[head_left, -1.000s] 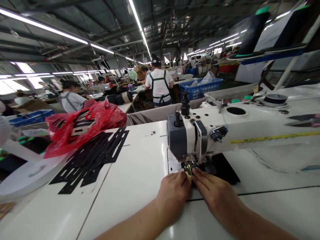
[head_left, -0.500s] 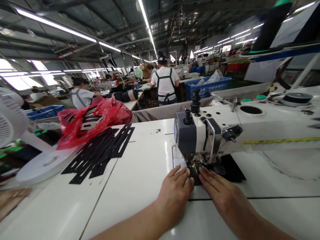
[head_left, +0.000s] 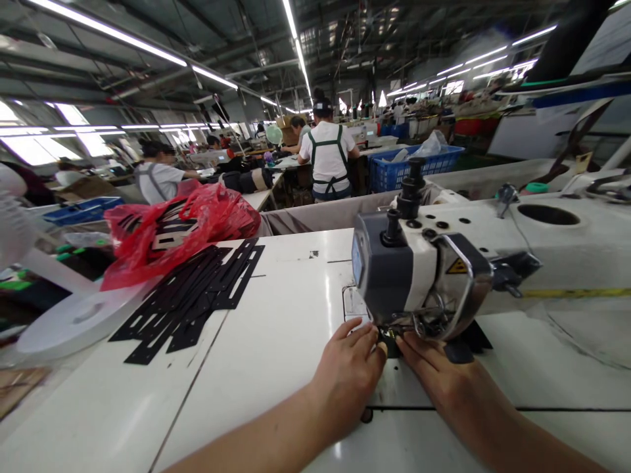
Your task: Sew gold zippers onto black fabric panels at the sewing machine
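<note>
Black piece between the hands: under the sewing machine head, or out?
Partly under, apparently: the black piece runs from sight beneath the machine head.

white and dark-grey sewing machine (head_left: 421, 282), black strips (head_left: 197, 295), red bag (head_left: 217, 211), white tabletop (head_left: 286, 322), yellow tape (head_left: 576, 293), workpiece (head_left: 393, 349) probably black

I had both forearms reaching in from the near side, converging: the left forearm (head_left: 261, 433) slanted far and to the right, the right forearm (head_left: 547, 441) far and to the left. My left hand (head_left: 351, 371) was palm down, its fingers close together and slightly bent toward the far side, its thumb along the right. My right hand (head_left: 456, 381) had its back upward, fingers extended far and left, partly hidden from me. The fingertips of both hands were near each other but apart. Whether either hand gripped, I couldn't tell.
</note>
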Demonstrator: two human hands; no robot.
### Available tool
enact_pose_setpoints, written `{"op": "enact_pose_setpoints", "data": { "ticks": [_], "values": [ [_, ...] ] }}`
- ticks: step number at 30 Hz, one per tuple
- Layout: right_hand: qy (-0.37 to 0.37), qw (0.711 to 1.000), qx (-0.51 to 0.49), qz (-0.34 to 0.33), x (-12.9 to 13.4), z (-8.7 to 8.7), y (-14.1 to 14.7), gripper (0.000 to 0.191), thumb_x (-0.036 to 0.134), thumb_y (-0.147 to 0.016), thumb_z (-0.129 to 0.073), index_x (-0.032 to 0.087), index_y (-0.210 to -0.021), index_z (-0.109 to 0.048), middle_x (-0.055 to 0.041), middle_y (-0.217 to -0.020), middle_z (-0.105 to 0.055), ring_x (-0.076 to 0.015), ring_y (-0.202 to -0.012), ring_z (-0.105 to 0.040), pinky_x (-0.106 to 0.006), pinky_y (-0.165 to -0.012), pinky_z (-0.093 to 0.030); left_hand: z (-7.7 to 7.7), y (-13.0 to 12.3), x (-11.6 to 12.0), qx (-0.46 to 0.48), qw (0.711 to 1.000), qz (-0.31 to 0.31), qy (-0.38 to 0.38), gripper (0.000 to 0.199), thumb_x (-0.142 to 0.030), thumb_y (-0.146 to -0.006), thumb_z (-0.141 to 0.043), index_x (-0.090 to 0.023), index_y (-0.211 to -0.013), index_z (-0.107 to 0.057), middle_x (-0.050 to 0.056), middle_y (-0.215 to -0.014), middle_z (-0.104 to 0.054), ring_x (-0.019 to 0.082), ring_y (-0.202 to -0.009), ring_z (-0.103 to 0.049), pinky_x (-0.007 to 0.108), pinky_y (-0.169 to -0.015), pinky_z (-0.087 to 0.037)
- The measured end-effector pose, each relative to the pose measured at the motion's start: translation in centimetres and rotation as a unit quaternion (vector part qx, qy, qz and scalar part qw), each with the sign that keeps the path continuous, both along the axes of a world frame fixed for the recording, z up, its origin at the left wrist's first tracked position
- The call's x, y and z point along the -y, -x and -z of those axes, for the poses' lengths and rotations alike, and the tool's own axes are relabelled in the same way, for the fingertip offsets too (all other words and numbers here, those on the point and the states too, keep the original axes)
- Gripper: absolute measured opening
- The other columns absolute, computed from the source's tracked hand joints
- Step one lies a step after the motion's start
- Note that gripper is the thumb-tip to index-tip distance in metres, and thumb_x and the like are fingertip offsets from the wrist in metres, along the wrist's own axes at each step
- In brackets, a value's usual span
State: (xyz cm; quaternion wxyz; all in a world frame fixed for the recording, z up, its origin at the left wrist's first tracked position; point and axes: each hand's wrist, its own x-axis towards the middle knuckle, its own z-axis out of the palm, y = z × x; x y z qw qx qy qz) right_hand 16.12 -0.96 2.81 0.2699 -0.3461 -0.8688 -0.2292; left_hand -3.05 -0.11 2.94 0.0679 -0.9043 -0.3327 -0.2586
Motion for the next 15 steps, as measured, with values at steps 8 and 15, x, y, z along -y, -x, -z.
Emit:
{"op": "enact_pose_setpoints", "data": {
  "ticks": [8, 15],
  "values": [
    [0.053, 0.998, -0.028, 0.011, -0.2, 1.4, -0.2, 0.042, -0.002, -0.084, -0.027, 0.013, -0.099, -0.063, -0.0091, -0.091, -0.069, -0.018, -0.081, -0.065, -0.028, -0.072, -0.055, -0.6, -0.1, -0.1, 0.014, 1.0, -0.001, 0.005, 0.017, -0.013, -0.09, -0.045, -0.012, -0.089, -0.062, 0.01, -0.095, -0.067, 0.02, -0.097, -0.061, 0.039, -0.094, -0.044],
    [0.024, 0.999, -0.023, 0.005, -0.6, 0.7, -0.1, 0.042, -0.003, -0.083, -0.026, 0.011, -0.096, -0.064, -0.0098, -0.086, -0.069, -0.017, -0.075, -0.066, -0.026, -0.067, -0.055, 0.0, -0.1, -0.5, -0.001, 1.0, -0.006, 0.02, 0.013, -0.014, -0.089, -0.049, -0.012, -0.091, -0.061, 0.01, -0.097, -0.066, 0.019, -0.099, -0.06, 0.038, -0.096, -0.041]
  ]
}}
